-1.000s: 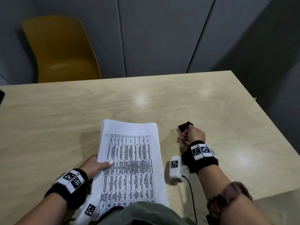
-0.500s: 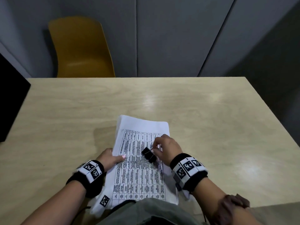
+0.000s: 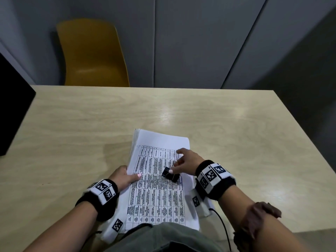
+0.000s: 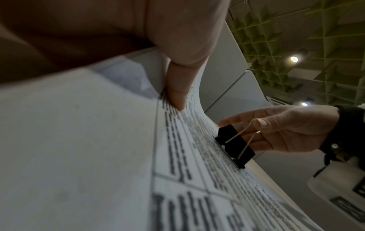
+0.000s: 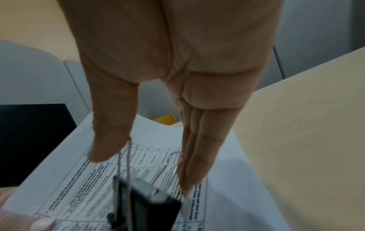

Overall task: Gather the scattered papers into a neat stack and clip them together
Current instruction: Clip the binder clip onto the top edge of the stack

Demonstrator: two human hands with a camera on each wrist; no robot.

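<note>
The stack of papers point(image 3: 160, 179) lies on the wooden table point(image 3: 236, 142) at the near edge, directly in front of the person, with a printed table grid on the top sheet. The sheets are gathered; the far left corner shows slightly offset edges.

The left hand point(image 3: 123, 177) grips the left edge of the stack: the thumb point(image 4: 177, 87) presses down on the top sheet, and the remaining fingers are hidden under the paper.

The right hand point(image 3: 185, 162) holds a black binder clip point(image 3: 171, 174) above the middle of the top sheet. The thumb and fingers pinch the 2 wire handles point(image 4: 242, 137) of the clip. In the left wrist view the lower edge of the clip touches the paper surface; the clip is not on any edge of the stack.

A yellow chair point(image 3: 92, 53) stands beyond the far side of the table. A black panel point(image 3: 12, 106) occupies the left edge of the head view.
</note>
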